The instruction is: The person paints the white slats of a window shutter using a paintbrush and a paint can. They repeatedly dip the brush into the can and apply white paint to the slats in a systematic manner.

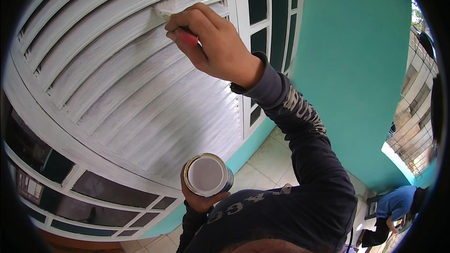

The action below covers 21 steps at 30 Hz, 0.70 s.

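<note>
11 o'clock: right hand pinches our likely-light brush by its handle; 6 o'clock: left hand cups our heftier-looking can.

Louvre slats: painted, semi-gloss, with visible brush streaks. Paint can: metal, with a shiny rim. Brush handle: smooth, glossy; material cannot be determined. Sleeve: matt cloth. Wall: smooth, matt paint. Window panes: reflective glass. Floor tiles: smooth, low sheen.

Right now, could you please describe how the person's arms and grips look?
The long, dark navy fabric right sleeve has pale lettering and a wide cuff; the left sleeve looks dark too. The right grip and left grip are ungloved.
</note>
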{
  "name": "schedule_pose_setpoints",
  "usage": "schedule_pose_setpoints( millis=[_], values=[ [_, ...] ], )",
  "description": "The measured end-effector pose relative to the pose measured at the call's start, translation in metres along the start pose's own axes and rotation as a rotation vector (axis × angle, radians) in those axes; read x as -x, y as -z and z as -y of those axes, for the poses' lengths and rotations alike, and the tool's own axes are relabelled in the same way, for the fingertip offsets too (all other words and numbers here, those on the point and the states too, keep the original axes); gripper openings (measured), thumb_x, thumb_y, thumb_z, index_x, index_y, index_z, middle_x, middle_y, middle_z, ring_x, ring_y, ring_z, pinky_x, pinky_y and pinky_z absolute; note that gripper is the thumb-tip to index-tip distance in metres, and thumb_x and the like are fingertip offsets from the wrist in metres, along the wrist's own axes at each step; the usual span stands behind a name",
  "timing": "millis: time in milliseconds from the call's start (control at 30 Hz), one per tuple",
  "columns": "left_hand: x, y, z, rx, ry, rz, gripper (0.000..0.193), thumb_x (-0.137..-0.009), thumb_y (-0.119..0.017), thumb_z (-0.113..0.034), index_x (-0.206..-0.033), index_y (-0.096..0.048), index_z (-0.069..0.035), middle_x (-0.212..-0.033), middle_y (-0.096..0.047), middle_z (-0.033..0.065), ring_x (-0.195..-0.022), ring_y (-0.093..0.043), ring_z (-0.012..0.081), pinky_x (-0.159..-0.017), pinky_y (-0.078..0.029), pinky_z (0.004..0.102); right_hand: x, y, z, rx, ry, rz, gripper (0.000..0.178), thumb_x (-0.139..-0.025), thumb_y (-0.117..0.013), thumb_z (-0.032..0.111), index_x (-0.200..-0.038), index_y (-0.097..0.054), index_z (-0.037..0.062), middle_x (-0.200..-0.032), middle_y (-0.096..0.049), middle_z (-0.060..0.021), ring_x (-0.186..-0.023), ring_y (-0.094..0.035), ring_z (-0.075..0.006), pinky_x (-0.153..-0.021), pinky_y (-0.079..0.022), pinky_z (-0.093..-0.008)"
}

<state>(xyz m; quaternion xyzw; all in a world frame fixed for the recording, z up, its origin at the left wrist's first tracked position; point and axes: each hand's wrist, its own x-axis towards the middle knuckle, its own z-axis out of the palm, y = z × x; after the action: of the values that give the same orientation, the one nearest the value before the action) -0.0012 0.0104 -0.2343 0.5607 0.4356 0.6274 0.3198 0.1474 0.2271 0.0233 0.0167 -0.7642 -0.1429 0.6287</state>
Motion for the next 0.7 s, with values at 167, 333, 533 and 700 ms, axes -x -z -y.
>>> schedule_pose_setpoints(
  millis=[167,333,533,700],
  values=[
    [0.003,-0.011,-0.004,-0.003,-0.043,-0.001,0.109,-0.048,-0.102,-0.024,-0.136,-0.043,0.003,-0.122,-0.061,0.0149,-0.11,-0.063,0.026,-0.095,-0.052,0.0415,0.006,0.019,-0.047,-0.54,-0.504,-0.351,0.014,-0.098,-0.062,0.007,-0.106,-0.061,-0.0047,-0.094,-0.069,-0.0125,-0.079,-0.072,-0.0202,-0.072,-0.06,-0.0303],
    [0.014,0.007,-0.005,0.039,-0.028,0.032,0.115,-0.049,-0.103,-0.027,-0.139,-0.038,0.002,-0.126,-0.059,0.016,-0.113,-0.062,0.0264,-0.097,-0.052,0.0417,0.037,0.085,-0.138,-0.233,-0.621,-0.478,0.018,-0.1,-0.058,0.011,-0.103,-0.063,-0.0064,-0.088,-0.071,-0.0115,-0.074,-0.072,-0.0183,-0.072,-0.06,-0.0304],
    [0.033,0.053,-0.013,-0.009,-0.07,0.056,0.111,-0.048,-0.102,-0.023,-0.137,-0.041,0.002,-0.123,-0.06,0.0147,-0.111,-0.062,0.0256,-0.095,-0.052,0.0415,-0.008,0.036,-0.052,0.374,-0.126,-0.323,0.012,-0.091,-0.066,0.004,-0.098,-0.057,-0.0019,-0.084,-0.062,-0.0158,-0.07,-0.06,-0.0291,-0.065,-0.049,-0.0327],
    [0.054,0.091,-0.02,0.068,-0.014,0.028,0.112,-0.047,-0.103,-0.024,-0.138,-0.041,0.002,-0.124,-0.06,0.0147,-0.111,-0.062,0.026,-0.095,-0.052,0.0423,-0.02,-0.039,0.005,0.38,0.036,-0.032,0.017,-0.085,-0.067,0.001,-0.099,-0.058,0.0048,-0.089,-0.062,-0.0126,-0.085,-0.061,-0.0357,-0.073,-0.051,-0.0447]
  ],
)
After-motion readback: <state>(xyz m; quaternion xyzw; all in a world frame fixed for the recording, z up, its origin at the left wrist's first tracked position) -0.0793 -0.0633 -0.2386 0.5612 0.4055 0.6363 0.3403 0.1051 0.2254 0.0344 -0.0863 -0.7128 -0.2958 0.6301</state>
